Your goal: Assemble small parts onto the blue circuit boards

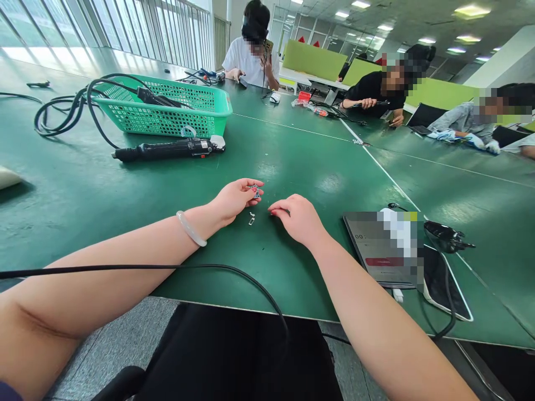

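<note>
Green bench (pixel 292 150); small part (pixel 256 193) pinched in left hand (pixel 236 199). Right hand (pixel 300 218) nearby, thumb and forefinger drawn together; cannot tell if gripping anything. White bits (pixel 252 214) between hands, nearer left.

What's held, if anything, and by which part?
The left hand pinches a small part, thumb over its face, exact grip unclear. Whether the right hand holds anything cannot be told.

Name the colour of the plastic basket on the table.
Bright mint green; the basket shows best in the head view.
</note>
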The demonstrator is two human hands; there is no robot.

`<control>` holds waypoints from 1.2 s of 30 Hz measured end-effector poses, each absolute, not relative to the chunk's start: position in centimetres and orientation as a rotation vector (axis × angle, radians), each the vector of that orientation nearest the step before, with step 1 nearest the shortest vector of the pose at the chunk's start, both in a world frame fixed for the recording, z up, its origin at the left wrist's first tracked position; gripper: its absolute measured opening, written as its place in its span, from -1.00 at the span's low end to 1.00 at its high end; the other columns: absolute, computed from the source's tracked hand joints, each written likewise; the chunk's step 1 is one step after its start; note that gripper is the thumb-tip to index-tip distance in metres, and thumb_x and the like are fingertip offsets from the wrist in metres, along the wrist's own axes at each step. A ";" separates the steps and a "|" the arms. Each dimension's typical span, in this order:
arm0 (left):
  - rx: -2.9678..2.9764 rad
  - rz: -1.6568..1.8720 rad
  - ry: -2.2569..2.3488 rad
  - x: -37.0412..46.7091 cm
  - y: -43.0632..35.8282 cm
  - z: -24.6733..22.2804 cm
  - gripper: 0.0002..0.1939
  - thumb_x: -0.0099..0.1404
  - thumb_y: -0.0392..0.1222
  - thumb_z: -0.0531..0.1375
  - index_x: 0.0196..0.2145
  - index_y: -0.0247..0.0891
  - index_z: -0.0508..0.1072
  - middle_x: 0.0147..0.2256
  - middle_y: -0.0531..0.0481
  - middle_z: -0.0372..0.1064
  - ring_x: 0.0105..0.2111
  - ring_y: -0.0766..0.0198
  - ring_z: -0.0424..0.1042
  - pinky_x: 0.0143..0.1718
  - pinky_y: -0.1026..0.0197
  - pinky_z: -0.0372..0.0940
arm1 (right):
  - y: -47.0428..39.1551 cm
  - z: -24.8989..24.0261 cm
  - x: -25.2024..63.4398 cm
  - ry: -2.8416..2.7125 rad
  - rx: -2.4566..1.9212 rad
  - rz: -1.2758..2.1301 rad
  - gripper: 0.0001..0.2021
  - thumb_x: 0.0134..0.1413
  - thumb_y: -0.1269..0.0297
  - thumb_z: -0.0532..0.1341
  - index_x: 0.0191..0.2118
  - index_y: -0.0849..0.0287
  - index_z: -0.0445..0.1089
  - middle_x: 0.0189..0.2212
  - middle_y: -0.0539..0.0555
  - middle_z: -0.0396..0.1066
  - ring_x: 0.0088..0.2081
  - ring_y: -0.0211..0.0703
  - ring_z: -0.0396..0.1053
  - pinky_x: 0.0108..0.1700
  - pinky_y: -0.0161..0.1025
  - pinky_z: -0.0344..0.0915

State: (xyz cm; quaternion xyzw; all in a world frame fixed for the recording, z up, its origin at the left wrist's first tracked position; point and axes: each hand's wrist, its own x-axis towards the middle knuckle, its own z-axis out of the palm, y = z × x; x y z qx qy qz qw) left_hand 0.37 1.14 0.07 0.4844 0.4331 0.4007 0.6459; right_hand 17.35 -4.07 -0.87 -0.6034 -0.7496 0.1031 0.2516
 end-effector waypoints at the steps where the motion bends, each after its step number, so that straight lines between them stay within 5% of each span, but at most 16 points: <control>1: 1.096 0.881 0.966 0.4 0.9 0.1 -0.82 0.37 -0.43 0.06 -0.21 -0.33 0.46 -0.30 -0.05 0.43 -0.38 0.40 0.40 -0.10 0.17 0.29 | -4.1 -0.8 17.5 -1.943 -1.634 0.353 -0.81 0.18 0.37 0.19 -0.29 0.07 0.59 -0.33 0.04 0.58 -0.20 -0.11 0.42 -0.06 -0.12 0.29; 9: 1.052 0.758 0.837 0.8 0.0 0.2 -0.82 0.37 -0.44 0.08 -0.16 -0.36 0.47 -0.32 -0.06 0.47 -0.36 0.40 0.47 -0.07 0.15 0.33 | -3.4 -1.5 18.2 -1.354 -1.304 0.911 -0.87 0.02 0.27 0.28 -0.29 0.17 0.51 -0.38 0.05 0.57 -0.29 -0.19 0.49 -0.06 -0.16 0.37; 22: 1.201 0.687 0.697 0.6 0.2 -0.2 -0.51 0.08 -0.57 0.26 0.00 -0.37 0.51 -0.17 -0.12 0.53 -0.24 0.37 0.47 0.06 0.11 0.32 | -3.7 -1.2 17.5 -1.170 -1.338 0.999 -0.60 -0.34 -0.08 0.43 -0.46 0.15 0.48 -0.55 -0.04 0.36 -0.46 -0.30 0.18 -0.31 -0.23 0.17; 30: 1.336 0.689 0.731 0.6 0.1 -0.2 -0.51 0.11 -0.52 0.25 0.03 -0.37 0.49 -0.15 -0.11 0.54 -0.22 0.36 0.46 0.03 0.12 0.31 | -3.5 -1.7 17.4 -1.109 -1.361 1.060 -0.50 -0.45 -0.19 0.44 -0.50 0.17 0.44 -0.61 -0.08 0.23 -0.52 -0.34 0.04 -0.43 -0.26 0.00; 36: 1.309 0.700 0.740 0.7 -0.1 -0.1 -0.54 0.12 -0.50 0.27 0.01 -0.37 0.51 -0.17 -0.11 0.54 -0.21 0.35 0.46 0.04 0.11 0.31 | -3.5 -1.8 17.1 -1.143 -1.392 0.954 -0.54 -0.34 -0.18 0.39 -0.50 0.16 0.43 -0.61 -0.08 0.24 -0.52 -0.33 0.06 -0.42 -0.25 0.02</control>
